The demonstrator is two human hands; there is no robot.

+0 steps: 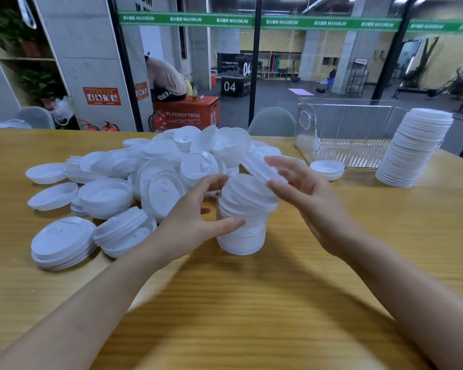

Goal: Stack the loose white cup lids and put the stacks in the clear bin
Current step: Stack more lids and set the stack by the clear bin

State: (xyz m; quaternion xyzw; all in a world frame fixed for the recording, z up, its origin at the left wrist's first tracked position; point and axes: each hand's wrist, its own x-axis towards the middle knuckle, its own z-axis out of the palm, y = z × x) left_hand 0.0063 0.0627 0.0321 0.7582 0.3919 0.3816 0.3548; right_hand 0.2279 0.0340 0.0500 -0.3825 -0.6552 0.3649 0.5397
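A short stack of white lids (242, 225) stands on the wooden table (251, 303) in front of me. My left hand (191, 222) grips its left side, thumb across the front. My right hand (302, 193) holds a single white lid (259, 168) tilted over the top of the stack. A big heap of loose white lids (155, 169) lies at the left and behind. The clear ribbed bin (345, 134) stands at the back right with nothing visible in it. A tall stack of lids (414, 148) leans on the table just right of the bin.
One loose lid (328, 169) lies in front of the bin. Small stacks of lids (64, 243) sit at the near left. A glass wall (254, 62) runs behind the table, with two grey chair backs (271, 121) beyond the far edge.
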